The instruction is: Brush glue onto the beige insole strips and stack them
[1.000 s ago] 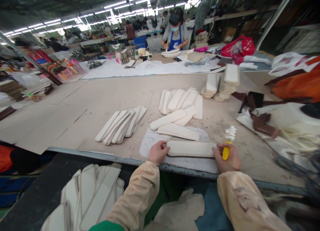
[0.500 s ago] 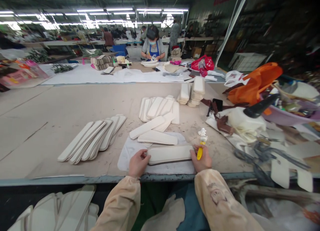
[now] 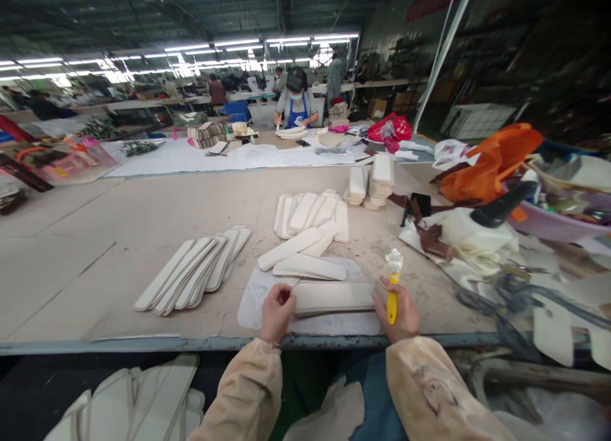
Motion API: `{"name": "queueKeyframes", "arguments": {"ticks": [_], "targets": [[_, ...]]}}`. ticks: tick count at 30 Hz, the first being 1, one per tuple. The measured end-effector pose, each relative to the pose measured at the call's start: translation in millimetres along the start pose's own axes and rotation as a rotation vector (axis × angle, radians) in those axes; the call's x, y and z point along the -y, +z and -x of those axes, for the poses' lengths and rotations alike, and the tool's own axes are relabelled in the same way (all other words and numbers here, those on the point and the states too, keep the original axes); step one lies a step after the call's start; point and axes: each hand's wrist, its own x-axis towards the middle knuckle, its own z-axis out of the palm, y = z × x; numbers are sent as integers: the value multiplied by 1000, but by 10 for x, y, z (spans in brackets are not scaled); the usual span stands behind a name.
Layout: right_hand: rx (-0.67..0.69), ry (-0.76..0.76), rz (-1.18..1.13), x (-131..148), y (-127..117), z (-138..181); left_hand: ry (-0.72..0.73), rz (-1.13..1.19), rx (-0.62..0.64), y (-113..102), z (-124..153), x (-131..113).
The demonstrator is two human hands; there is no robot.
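Observation:
A long white strip with rounded ends, a flat panel [image 3: 337, 296], lies across the near edge of the table with more layers beneath it. My left hand [image 3: 277, 314] pinches its left end between thumb and fingers. At the other end, fingertips of my right hand [image 3: 403, 312] touch the panel while that hand grips a brush [image 3: 392, 298]. The brush has a yellow handle and stands nearly upright, its bristles coated in thick white paste. Under the panel is a white sheet [image 3: 251, 301]. Loose panels [image 3: 309, 267] lie just beyond.
Fanned panels [image 3: 191, 272] lie to the left, others [image 3: 310, 212] farther back, beside upright stacks [image 3: 382, 177]. Scissors, a white jug [image 3: 477, 237] and a purple basin [image 3: 554, 221] crowd the right. More panels [image 3: 128, 403] sit below the table edge. A co-worker [image 3: 296, 104] sits opposite.
The scene has shifted right and slightly down in view. The brush has turned more upright in my right hand. Both hands stay at the panel's ends.

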Motion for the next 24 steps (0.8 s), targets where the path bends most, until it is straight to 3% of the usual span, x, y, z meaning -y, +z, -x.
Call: {"name": "queueKeyframes", "arguments": {"ticks": [6,10,14,19,24], "targets": [[73,17,-180,256,-163,-36,29,421,-39,199,-40,-422],[131,89,-462,510,-201,-79,10,600,48,282,-59,-812],[231,36,-616,756,-201,-109,-15,750,125,236,-38,-1169],[154,124,-740,1068,-205,-72,-44,859,178,123,-4,-1473],[116,314,-767,1308,-254,-40,-28,944,174,123,56,-1571]]}}
